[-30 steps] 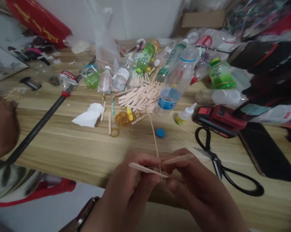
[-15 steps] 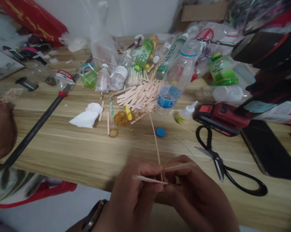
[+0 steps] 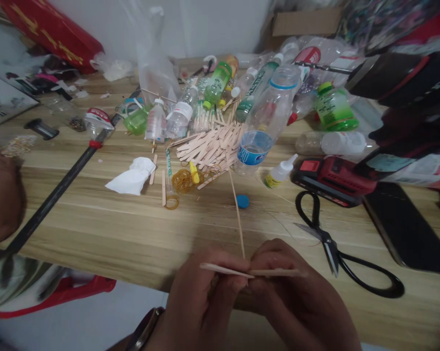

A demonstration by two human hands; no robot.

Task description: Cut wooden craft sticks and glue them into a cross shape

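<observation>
My left hand [image 3: 205,287] pinches a craft stick [image 3: 223,269] between thumb and fingers, near the table's front edge. Close against it, my right hand [image 3: 296,297] is closed on another craft stick [image 3: 274,273]. The inner ends of these two sticks meet between my fingertips. A third, long thin stick [image 3: 237,214] points away from my hands toward the pile of craft sticks [image 3: 212,146]; its near end is hidden by my fingers. Beyond my hands lies a blue bottle cap [image 3: 242,201]. Black-handled scissors [image 3: 327,239] rest to the right of my right hand.
A cut clear bottle [image 3: 258,126], a glue bottle [image 3: 280,171] and a red cordless drill [image 3: 336,180] stand ahead. Rubber bands [image 3: 183,181] and a tissue [image 3: 132,176] lie left of centre. Another person's hand [image 3: 2,195] is at the left edge, near a black rod [image 3: 59,195].
The stick in my right hand has tilted down and come into line with the left one, closing the gap between them. My hands have drawn slightly closer together.
</observation>
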